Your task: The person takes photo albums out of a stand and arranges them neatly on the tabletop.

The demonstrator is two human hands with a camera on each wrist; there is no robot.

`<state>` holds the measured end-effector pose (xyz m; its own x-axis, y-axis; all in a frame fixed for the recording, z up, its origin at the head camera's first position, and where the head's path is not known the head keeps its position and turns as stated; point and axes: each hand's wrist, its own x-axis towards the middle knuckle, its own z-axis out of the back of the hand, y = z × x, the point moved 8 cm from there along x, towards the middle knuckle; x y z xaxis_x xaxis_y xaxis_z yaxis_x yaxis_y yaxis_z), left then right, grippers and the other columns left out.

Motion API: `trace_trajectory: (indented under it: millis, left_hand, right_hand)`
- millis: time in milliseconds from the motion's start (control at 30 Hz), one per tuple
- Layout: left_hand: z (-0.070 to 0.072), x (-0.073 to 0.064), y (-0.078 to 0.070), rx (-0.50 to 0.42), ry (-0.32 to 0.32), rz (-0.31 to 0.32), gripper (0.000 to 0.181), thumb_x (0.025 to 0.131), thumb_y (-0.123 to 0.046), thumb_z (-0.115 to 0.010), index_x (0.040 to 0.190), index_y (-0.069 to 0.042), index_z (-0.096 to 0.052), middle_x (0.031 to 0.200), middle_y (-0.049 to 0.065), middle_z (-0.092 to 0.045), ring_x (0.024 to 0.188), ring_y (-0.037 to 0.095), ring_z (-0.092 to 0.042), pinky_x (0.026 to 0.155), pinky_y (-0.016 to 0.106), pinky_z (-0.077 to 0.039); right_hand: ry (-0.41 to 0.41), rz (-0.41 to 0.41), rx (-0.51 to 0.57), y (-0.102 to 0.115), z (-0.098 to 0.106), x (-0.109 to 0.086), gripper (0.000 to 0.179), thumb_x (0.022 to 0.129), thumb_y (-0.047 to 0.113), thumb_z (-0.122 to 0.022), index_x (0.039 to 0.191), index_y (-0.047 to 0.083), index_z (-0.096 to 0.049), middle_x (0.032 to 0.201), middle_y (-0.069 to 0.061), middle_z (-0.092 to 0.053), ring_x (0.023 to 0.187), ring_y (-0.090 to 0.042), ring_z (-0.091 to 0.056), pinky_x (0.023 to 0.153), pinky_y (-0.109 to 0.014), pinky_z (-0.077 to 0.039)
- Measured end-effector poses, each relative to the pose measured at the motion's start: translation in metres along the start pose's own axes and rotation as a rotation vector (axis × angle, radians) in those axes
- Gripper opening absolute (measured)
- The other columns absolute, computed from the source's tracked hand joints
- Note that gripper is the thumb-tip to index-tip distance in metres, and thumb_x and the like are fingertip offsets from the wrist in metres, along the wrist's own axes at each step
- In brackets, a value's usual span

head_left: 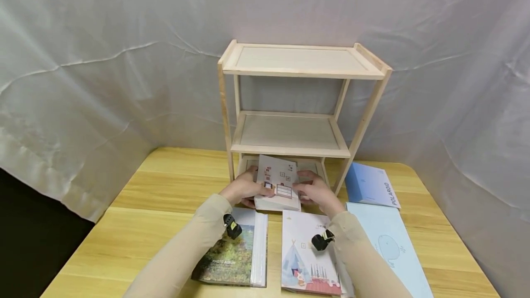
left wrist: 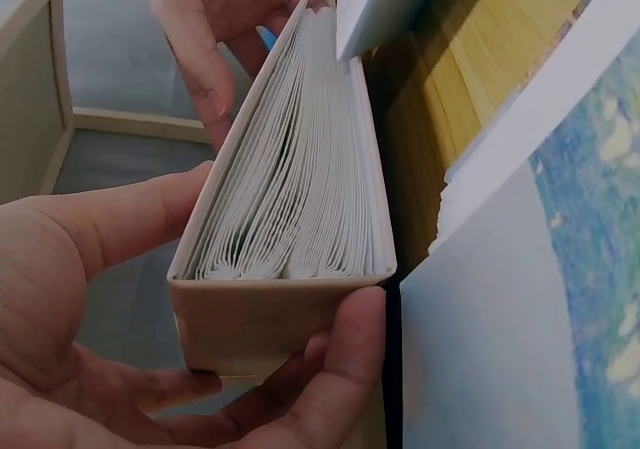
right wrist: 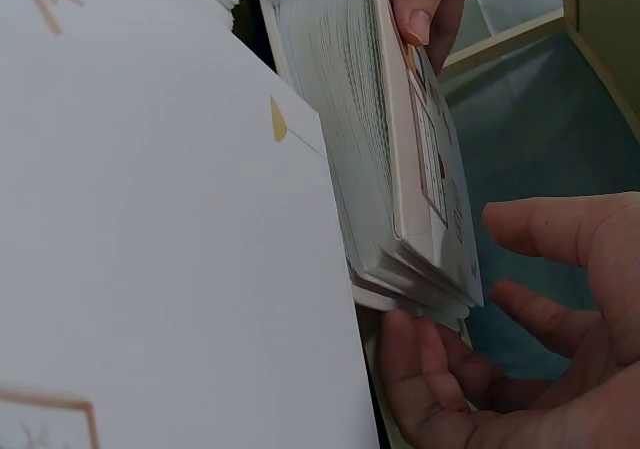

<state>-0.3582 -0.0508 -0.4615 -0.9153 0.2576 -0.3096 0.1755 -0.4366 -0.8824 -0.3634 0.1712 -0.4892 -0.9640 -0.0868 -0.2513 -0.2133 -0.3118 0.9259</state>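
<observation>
A thick white photo album [head_left: 278, 183] with small drawings on its cover is held at the front of the lowest shelf [head_left: 308, 165]. My left hand [head_left: 244, 186] grips its left side, thumb over the cover and fingers round the spine [left wrist: 270, 319]. At the other side is my right hand [head_left: 316, 191], its thumb apart from the cover and its lower fingertips [right wrist: 402, 344] at the album's underside. The many leaves [left wrist: 290, 169] show along one edge. Nearer me lie a landscape photo album [head_left: 232, 252] and a white tent-picture album [head_left: 308, 252].
The three-tier wooden rack [head_left: 290, 151] stands at the back of the table [head_left: 165, 187]; its posts flank my hands. To the right lie a blue Polaroid album [head_left: 370, 185] and a pale blue whale album [head_left: 393, 243]. Grey cloth [head_left: 124, 82] hangs behind.
</observation>
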Motion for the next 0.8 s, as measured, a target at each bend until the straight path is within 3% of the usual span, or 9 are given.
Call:
trace_trajectory:
  millis: [233, 467, 800]
  left_hand:
    - [0.002, -0.004, -0.002, -0.021, -0.002, -0.025, 0.108, 0.088, -0.023, -0.091, 0.172, -0.018, -0.022, 0.122, 0.017, -0.067, 0.092, 0.027, -0.071, 0.071, 0.048, -0.067]
    - [0.004, -0.006, -0.002, -0.035, -0.015, -0.054, 0.107, 0.088, -0.021, -0.091, 0.171, -0.023, -0.024, 0.123, 0.018, -0.064, 0.095, 0.028, -0.071, 0.07, 0.047, -0.067]
    - [0.004, -0.014, -0.005, -0.106, 0.036, -0.057, 0.107, 0.091, -0.02, -0.088, 0.173, -0.021, -0.019, 0.122, 0.018, -0.068, 0.094, 0.028, -0.074, 0.075, 0.048, -0.067]
  right_hand:
    - [-0.001, 0.022, 0.014, 0.003, 0.0, -0.002, 0.056, 0.102, 0.014, -0.071, 0.155, 0.013, -0.053, 0.133, -0.021, -0.065, 0.1, -0.024, -0.072, 0.087, -0.037, -0.065]
    - [0.003, 0.061, 0.041, 0.007, -0.001, -0.006, 0.054, 0.102, 0.01, -0.068, 0.154, 0.009, -0.054, 0.137, -0.026, -0.06, 0.105, -0.026, -0.073, 0.091, -0.039, -0.066]
    - [-0.024, 0.1, 0.048, 0.017, 0.002, -0.014, 0.052, 0.1, 0.003, -0.068, 0.151, 0.007, -0.056, 0.133, -0.025, -0.058, 0.096, -0.023, -0.068, 0.085, -0.036, -0.064]
